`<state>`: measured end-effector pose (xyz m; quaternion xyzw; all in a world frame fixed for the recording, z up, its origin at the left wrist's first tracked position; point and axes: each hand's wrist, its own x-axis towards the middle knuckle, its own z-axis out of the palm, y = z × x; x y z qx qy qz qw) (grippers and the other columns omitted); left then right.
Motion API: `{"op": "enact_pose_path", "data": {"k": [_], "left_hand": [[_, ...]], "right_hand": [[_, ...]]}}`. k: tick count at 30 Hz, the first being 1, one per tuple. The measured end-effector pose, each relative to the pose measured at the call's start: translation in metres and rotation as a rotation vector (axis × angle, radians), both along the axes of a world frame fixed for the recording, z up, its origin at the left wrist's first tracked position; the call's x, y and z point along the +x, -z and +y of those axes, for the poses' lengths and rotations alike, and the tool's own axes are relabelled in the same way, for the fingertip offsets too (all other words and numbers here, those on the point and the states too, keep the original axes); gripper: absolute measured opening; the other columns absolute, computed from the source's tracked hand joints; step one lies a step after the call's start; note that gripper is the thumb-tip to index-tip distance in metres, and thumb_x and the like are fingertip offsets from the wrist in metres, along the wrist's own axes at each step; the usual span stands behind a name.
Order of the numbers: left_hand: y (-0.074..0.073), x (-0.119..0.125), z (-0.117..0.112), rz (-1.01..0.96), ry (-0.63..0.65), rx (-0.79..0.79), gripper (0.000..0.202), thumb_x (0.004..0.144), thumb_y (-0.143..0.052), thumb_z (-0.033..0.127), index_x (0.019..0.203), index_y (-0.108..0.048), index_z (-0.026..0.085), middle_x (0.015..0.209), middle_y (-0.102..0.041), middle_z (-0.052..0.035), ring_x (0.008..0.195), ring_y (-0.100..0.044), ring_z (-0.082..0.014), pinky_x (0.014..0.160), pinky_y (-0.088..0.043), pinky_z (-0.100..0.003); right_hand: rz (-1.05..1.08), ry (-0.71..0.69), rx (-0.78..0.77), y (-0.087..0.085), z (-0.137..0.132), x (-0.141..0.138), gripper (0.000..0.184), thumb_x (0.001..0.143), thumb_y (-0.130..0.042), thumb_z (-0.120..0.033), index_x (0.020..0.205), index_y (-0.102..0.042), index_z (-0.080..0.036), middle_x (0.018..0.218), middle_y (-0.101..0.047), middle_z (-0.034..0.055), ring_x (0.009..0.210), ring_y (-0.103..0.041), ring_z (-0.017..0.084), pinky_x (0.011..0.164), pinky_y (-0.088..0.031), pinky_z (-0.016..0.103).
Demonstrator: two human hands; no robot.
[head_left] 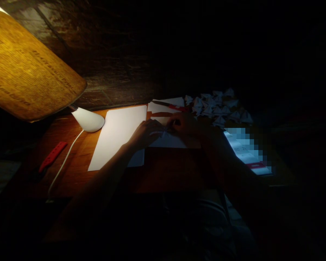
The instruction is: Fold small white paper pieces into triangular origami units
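Note:
In dim light, my left hand [147, 131] and my right hand [181, 124] meet over the table. Between their fingertips is a small piece of folded white paper [163, 133], whose exact shape is hard to make out. The fingers of both hands are closed on it. Beneath them lies a white sheet [176, 142]. Just behind my right hand, a knife with a red handle [177, 107] rests across more cut paper [163, 103]. To the left of my left hand lies a stack of white paper [119, 134].
Several small folded paper pieces [206, 105] crowd the back right. A device with a lit screen [243, 150] lies beside my right forearm. At left stand a lamp base [89, 120] with a large shade [35, 69], a white cord [66, 159] and a red power strip [53, 155].

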<state>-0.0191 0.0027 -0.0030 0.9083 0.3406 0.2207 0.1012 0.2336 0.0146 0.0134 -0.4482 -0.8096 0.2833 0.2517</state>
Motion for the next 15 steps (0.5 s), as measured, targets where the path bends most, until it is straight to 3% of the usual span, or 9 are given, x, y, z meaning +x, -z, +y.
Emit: {"op": "enact_pose_path", "data": {"k": [6,15], "left_hand": [[-0.0001,-0.0002,-0.0001,-0.006,0.016,-0.009,0.021,0.102,-0.066,0.030,0.116,-0.081,0.027,0.118,-0.079,-0.0065,0.110,-0.071,-0.0251,0.099,-0.056,-0.044],[0.0011,0.0009,0.0000,-0.025,0.039,-0.001,0.021,0.102,-0.064,0.028,0.116,-0.079,0.026,0.118,-0.079,-0.0067,0.112,-0.070,-0.0253,0.101,-0.055,-0.046]], "right_hand": [[0.094,-0.023,0.028,0.0073,0.0061,-0.0009,0.033,0.075,-0.062,-0.006,0.090,-0.087,-0.022,0.094,-0.082,0.0040,0.084,-0.070,0.018,0.079,-0.049,0.030],[0.150,0.006,-0.001,0.0077,0.0051,-0.0010,0.020,0.082,-0.068,-0.015,0.093,-0.085,-0.018,0.094,-0.083,0.0068,0.082,-0.071,0.018,0.076,-0.050,0.029]]}}
